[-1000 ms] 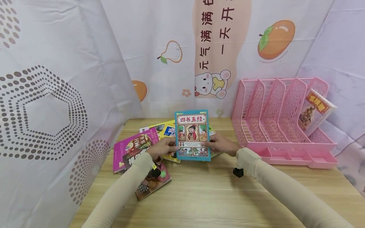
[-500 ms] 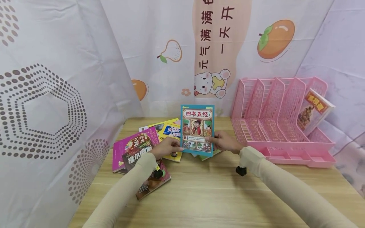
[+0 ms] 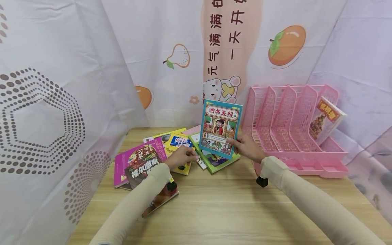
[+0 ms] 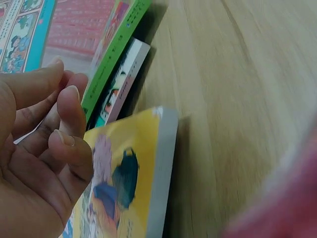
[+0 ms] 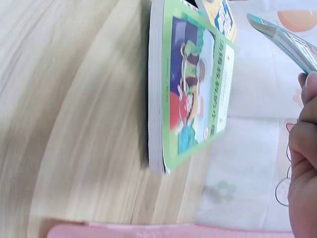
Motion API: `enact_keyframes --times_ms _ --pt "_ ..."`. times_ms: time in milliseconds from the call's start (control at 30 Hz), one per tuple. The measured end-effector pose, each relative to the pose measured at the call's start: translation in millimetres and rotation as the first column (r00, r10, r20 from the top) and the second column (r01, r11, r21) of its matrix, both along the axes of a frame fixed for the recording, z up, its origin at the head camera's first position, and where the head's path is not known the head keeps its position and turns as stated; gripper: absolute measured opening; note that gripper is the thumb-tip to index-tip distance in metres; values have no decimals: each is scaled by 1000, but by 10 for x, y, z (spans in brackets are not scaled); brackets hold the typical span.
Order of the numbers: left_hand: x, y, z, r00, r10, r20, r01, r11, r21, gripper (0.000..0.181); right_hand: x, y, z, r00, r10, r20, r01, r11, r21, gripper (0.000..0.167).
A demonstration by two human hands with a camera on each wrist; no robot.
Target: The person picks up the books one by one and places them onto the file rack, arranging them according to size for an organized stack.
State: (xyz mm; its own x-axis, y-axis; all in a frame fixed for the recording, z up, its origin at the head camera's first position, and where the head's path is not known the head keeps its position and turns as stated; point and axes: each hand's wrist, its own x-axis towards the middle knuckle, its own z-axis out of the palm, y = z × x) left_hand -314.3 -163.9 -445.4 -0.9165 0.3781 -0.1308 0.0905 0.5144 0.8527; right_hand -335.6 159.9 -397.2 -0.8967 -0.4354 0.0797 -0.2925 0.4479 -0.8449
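My right hand (image 3: 246, 147) grips a blue-bordered book (image 3: 221, 129) by its lower right edge, thumb on the cover. The book is raised, tilted slightly, above a green book (image 3: 218, 162). In the right wrist view, the fingers (image 5: 304, 144) curl at the blue book's edge (image 5: 285, 42). Left of it, my left hand (image 3: 180, 158) is apart from the blue book, over a yellow book (image 3: 176, 144). Its fingers (image 4: 72, 111) are loosely bent with nothing held, close above the yellow book (image 4: 131, 183) in the left wrist view.
Purple (image 3: 122, 161) and dark brown (image 3: 142, 170) books overlap on the left of the wooden table (image 3: 202, 211). A pink file rack (image 3: 284, 136) stands at the right, with a book (image 3: 326, 119) leaning in its rightmost slot. A printed cloth (image 3: 171, 30) hangs behind.
The blue book has risen and moved right in my right hand. My left hand has let go of its lower left edge. More of the green book shows. The head view has shifted slightly.
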Motion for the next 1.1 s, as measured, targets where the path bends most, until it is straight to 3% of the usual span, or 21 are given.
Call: enact_keyframes --times_ms 300,533,667,900,1100 --pt "-77 209 -13 1000 -9 8 9 1000 -1 22 37 271 69 988 -111 -108 111 994 -3 66" --pt "-79 369 19 999 -39 -4 39 999 21 29 94 478 160 971 -194 -137 191 981 -36 59" --pt "-86 488 51 998 -59 -19 59 998 -9 29 84 604 171 949 -247 -197 244 969 -35 60" --pt "-95 803 76 992 -123 -27 122 991 -50 30 106 822 171 912 -349 -217 334 937 -101 61" --pt "-103 1136 58 987 -147 -61 147 989 4 32 157 1038 153 851 -439 -288 428 898 -102 65"
